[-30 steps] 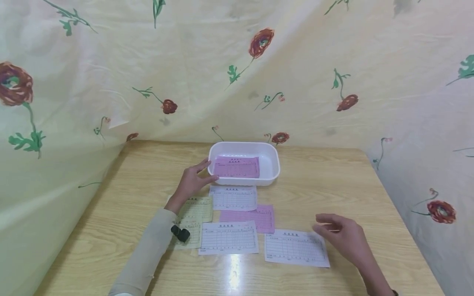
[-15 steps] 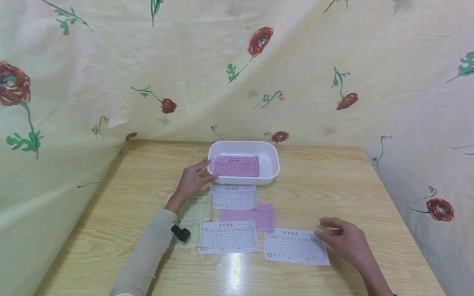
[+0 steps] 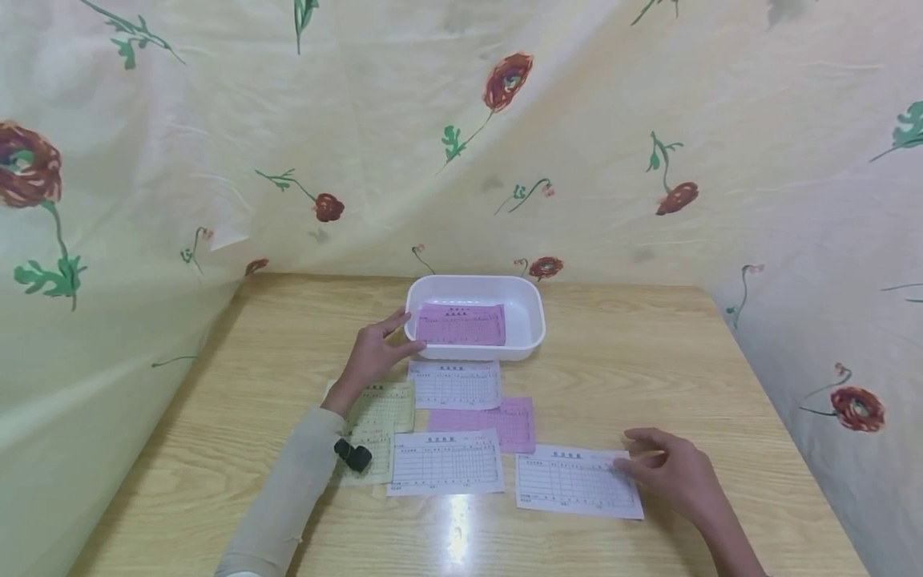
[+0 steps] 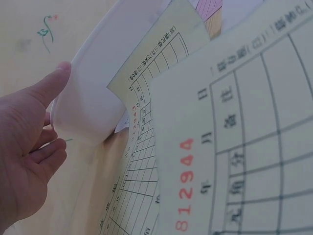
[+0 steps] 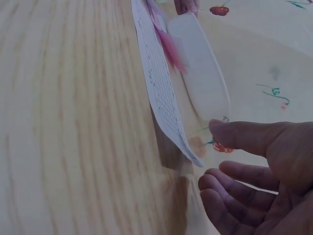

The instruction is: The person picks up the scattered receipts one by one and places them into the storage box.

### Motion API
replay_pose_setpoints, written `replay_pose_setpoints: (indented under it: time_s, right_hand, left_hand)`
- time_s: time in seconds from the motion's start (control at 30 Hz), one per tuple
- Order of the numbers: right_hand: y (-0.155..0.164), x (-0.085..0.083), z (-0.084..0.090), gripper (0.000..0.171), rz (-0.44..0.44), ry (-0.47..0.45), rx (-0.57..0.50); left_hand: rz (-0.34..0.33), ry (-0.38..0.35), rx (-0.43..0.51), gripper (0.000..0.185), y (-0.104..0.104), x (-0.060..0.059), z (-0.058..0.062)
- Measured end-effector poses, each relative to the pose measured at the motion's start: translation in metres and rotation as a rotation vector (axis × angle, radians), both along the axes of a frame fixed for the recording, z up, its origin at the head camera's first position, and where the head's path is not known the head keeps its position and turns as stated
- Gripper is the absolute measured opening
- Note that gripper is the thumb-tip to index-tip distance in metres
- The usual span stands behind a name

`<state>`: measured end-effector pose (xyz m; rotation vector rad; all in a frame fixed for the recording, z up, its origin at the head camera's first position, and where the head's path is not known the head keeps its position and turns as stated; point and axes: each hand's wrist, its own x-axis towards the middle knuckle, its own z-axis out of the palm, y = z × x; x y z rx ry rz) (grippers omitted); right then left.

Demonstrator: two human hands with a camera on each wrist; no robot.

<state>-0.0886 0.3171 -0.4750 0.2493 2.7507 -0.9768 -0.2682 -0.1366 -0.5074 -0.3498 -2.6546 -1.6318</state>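
Observation:
My left hand (image 3: pixel 371 353) holds the left end of a white plastic tub (image 3: pixel 530 320), thumb at the front corner and fingers along the side. In the left wrist view its thumb (image 4: pixel 59 73) lies at the tub's rim. Pink receipt slips (image 3: pixel 461 327) lie inside the tub. My right hand (image 3: pixel 674 469) hovers beside a white receipt slip (image 3: pixel 577 481), its thumb overlapping the slip's upper right corner in the head view. In the right wrist view that slip's curled-up corner (image 5: pixel 193 157) stands just short of the loosely bent fingers, and a gap shows between thumb and fingers.
Two more white slips (image 3: pixel 454 386) (image 3: pixel 445 465) lie in front of the tub, with a pink slip (image 3: pixel 515 425) partly beneath them. Yellow-green slips (image 3: pixel 375 425) lie under my left forearm. A flowered cloth (image 3: pixel 404 144) hangs behind the wooden table (image 3: pixel 613 344).
My right hand has come slightly down and to the right beside the white slip. The left hand stays at the tub.

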Motion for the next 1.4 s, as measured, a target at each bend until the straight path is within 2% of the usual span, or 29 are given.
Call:
replay_pose_setpoints:
  time_s: [0.27,0.53,0.73,1.03,1.2,1.4]
  right_hand:
    - [0.0,0.0,-0.005,0.071,0.005,-0.017,0.013]
    - [-0.003,-0.002,-0.007,0.069,0.026,-0.035,0.032]
    - [-0.004,-0.002,-0.008,0.055,0.04,-0.019,0.055]
    - [-0.001,0.002,-0.009,0.019,0.079,-0.022,0.031]
    - [0.005,0.002,-0.006,0.017,0.093,-0.039,-0.029]
    - [0.012,0.002,-0.002,0.023,0.082,-0.066,-0.109]
  left_hand:
    - [-0.006,0.001,0.006,0.082,0.0,-0.002,-0.002]
    - [0.0,-0.004,0.009,0.081,0.0,-0.001,-0.002]
    - [-0.003,0.001,0.007,0.081,0.0,0.0,-0.001]
    - [-0.011,0.02,0.018,0.078,0.0,0.001,0.0]
    - [-0.009,0.022,0.022,0.078,0.0,0.002,-0.001]
    - [-0.006,0.019,0.022,0.078,0.0,0.001,-0.001]
